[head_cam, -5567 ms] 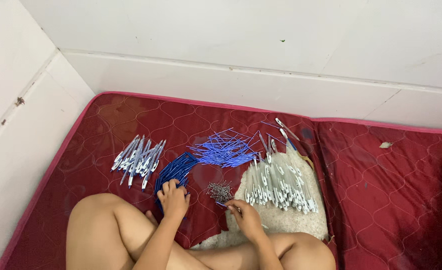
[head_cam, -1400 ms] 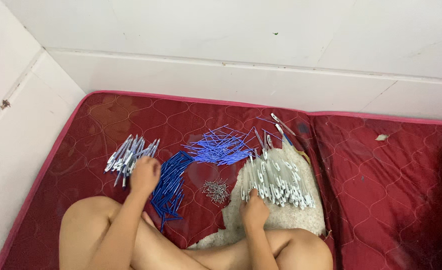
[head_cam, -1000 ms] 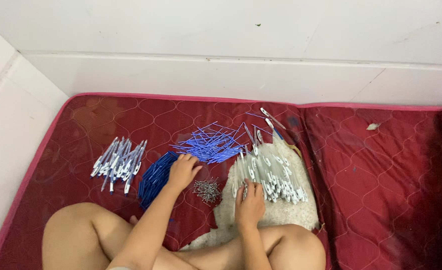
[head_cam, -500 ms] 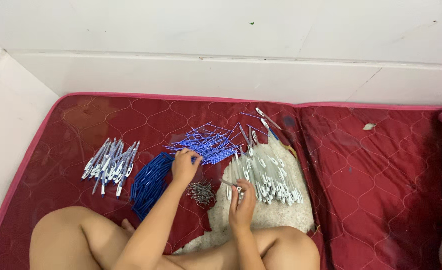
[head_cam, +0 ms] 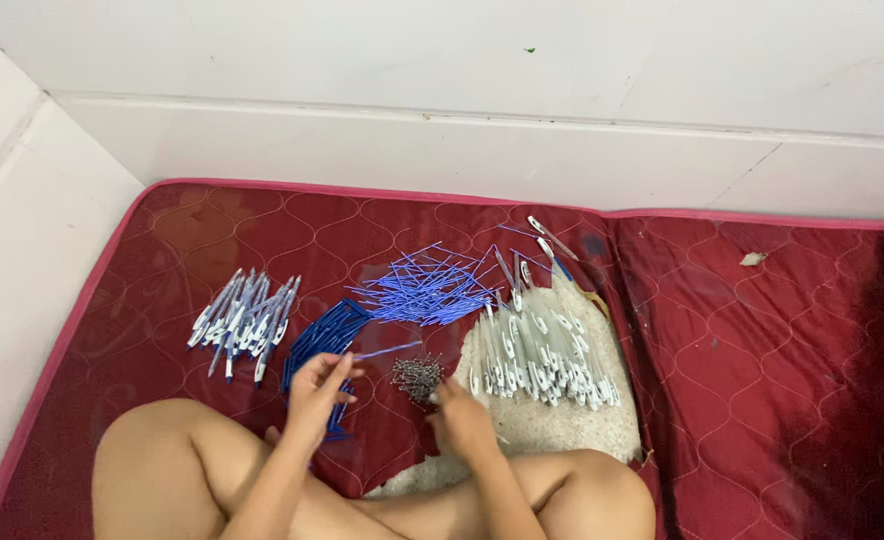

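Refill (head_cam: 387, 351), thin and blue, sits pinched in the left hand (head_cam: 314, 390), just left of the springs (head_cam: 417, 376). Right hand (head_cam: 459, 420) touches the springs; its grip I cannot tell.

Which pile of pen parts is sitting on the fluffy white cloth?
The pile of white pen barrels, right of the person's right hand. It alone lies on the pale cloth; the other piles lie straight on the red mat.

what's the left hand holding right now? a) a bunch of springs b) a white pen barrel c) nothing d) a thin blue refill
d: the left hand pinches a thin blue refill that sticks out toward the small pile of springs.
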